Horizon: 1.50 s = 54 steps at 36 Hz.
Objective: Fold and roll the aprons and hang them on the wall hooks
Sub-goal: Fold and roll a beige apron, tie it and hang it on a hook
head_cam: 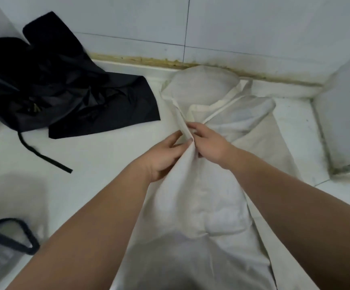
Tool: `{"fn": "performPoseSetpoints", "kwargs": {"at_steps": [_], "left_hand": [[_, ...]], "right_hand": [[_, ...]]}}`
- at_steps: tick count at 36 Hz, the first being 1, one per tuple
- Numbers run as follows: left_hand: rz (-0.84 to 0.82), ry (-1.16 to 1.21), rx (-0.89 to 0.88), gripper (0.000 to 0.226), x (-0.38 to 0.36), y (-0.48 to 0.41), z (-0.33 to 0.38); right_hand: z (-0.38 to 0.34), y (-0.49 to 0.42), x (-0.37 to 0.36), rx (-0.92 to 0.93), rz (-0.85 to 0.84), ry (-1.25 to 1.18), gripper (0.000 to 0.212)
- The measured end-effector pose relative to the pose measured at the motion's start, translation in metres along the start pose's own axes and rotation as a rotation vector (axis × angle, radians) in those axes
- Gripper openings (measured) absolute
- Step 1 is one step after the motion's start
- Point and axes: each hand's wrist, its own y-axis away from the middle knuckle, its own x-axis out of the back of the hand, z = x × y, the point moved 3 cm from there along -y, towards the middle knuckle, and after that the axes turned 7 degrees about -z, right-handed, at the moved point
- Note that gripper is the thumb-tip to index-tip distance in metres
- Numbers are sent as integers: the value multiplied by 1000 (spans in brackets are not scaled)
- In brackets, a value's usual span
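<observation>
White apron (211, 206) lay along the counter (98, 164); left hand (165, 155) and right hand (209, 143) each pinched its raised middle fold, black apron (65, 91) heaped well left.

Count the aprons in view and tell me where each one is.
2 clearly: a cream apron at centre, gripped by the left hand and right hand; a black apron crumpled at far left by the wall. At lower left, dark strapped fabric may be another.
</observation>
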Motion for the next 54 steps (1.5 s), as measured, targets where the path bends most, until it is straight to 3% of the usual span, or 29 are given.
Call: {"fn": "performPoseSetpoints", "kwargs": {"at_steps": [6, 14, 18, 23, 27, 29, 32, 36, 38, 40, 42, 44, 48, 52, 54], "left_hand": [[-80, 80, 53, 90, -7, -16, -1], [-39, 35, -35, 29, -2, -13, 6], [147, -311, -72, 32, 17, -4, 19], [380, -415, -179, 29, 53, 17, 36], [440, -541, -262, 28, 62, 33, 51], [413, -496, -268, 25, 60, 39, 60], [243, -171, -220, 13, 49, 47, 64], [-69, 87, -132, 32, 25, 53, 53], [-146, 94, -93, 39, 17, 56, 46], [-155, 27, -77, 41, 11, 58, 41], [-155, -43, -60, 37, 8, 59, 35], [-139, -109, -40, 29, 3, 62, 32], [-17, -271, -24, 15, 8, 73, 32], [91, -418, 19, 20, 19, 87, 37], [121, -462, 14, 36, 22, 97, 43]], "right_hand": [[8, -4, 8, 21, -22, -111, 46], [4, 0, 8, 53, -26, -151, 41], [5, -1, 7, 44, -48, -81, 54], [4, -5, -10, -17, -119, 100, 79], [6, -8, -21, -90, -144, 322, 99], [11, -5, -19, -104, -88, 430, 93], [6, 0, -15, 31, 62, 420, 90], [-20, 9, -15, 271, 133, 77, 63], [-34, 19, -14, 249, 95, -141, 49], [-43, 26, -11, 145, 57, -195, 52], [-48, 28, -8, 113, 41, -94, 38], [-51, 34, -4, 145, 120, 11, 30], [-51, 44, 11, 216, 389, 169, 38], [-54, 52, 16, 225, 526, 287, 34], [-54, 58, 19, 180, 577, 242, 32]]}}
